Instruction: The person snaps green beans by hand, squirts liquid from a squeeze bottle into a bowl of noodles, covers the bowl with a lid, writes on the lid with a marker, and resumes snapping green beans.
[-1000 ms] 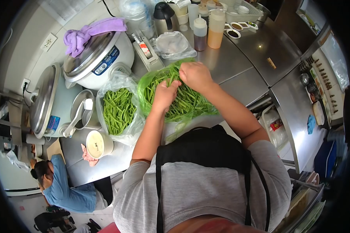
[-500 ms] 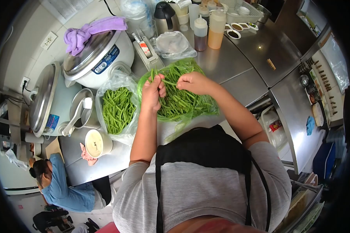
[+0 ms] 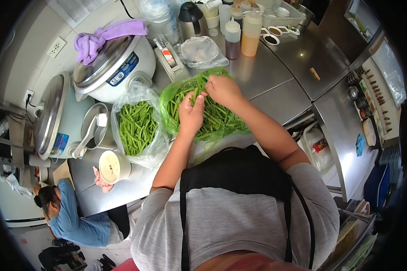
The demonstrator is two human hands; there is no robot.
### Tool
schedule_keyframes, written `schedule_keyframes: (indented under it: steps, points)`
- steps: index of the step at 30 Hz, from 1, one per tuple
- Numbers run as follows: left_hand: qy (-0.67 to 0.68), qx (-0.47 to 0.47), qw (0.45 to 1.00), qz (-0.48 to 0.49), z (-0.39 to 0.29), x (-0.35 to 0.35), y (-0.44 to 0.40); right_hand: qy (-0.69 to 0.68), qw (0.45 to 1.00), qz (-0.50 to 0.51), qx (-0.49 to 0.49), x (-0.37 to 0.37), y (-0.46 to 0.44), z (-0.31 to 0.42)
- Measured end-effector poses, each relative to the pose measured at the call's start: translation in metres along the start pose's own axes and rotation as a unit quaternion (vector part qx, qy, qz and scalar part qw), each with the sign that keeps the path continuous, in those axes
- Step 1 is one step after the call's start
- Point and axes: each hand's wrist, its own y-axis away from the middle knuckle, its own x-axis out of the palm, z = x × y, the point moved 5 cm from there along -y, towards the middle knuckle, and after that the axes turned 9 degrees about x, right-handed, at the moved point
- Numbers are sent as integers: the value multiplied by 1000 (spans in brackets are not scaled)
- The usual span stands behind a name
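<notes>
An open green plastic bag (image 3: 167,119) of long green beans (image 3: 217,118) lies on the steel counter in front of me. Over it, my left hand (image 3: 192,113) is closed on green beans that stick up past its thumb. Close beside it, my right hand (image 3: 222,91) is closed too, fingers pinched together at the beans; what lies between its fingertips is hidden. To the left stands a clear plastic bag (image 3: 151,156) filled with shorter green bean pieces (image 3: 137,128).
Left are a rice cooker (image 3: 104,72) with a purple towel (image 3: 91,45), a second cooker (image 3: 54,113), a metal pot with a ladle (image 3: 88,133) and a white tub (image 3: 115,167). Sauce bottles (image 3: 251,36) stand behind. A person in a blue shirt (image 3: 79,221) sits at lower left.
My left hand has moved right and slightly down, close to my right hand. My right hand has shifted a little up. The bean stretched between them before no longer shows there.
</notes>
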Motion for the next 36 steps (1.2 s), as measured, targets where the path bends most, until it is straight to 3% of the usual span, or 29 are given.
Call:
schedule_keyframes:
  steps: [7,9,10,12,16,20,22,23,27,30,33,36]
  points:
    - [-150,99,984,-11,-6,-5,4,-63,997,31,-20,7,-6,12]
    - [-59,74,995,-37,-5,-11,4,-126,988,76,-41,14,-13,12]
    - [-14,61,997,-49,-4,-15,4,-252,960,125,-13,15,-15,10]
    - [139,12,987,-76,-3,-19,-1,-485,846,219,42,12,-16,9]
    - [321,-94,936,-106,18,-33,-7,-674,706,218,5,-32,-13,25]
    - [236,-129,953,-141,30,-41,-5,-367,899,230,62,-21,-22,4]
    - [214,-135,954,-159,35,-43,-6,-61,974,217,18,-8,-20,-5]
    - [202,-137,955,-170,36,-45,-6,96,975,203,-7,1,-19,-10]
    - [288,-149,930,-174,34,-38,-6,217,974,46,-43,36,-15,-26]
    - [329,-137,923,-146,39,-40,-6,245,968,1,-64,48,-19,-32]
    - [327,-128,929,-117,47,-46,-5,120,990,50,-54,37,-14,-25]
    - [273,-128,947,-115,43,-42,-6,-120,986,8,-114,11,-2,-5]
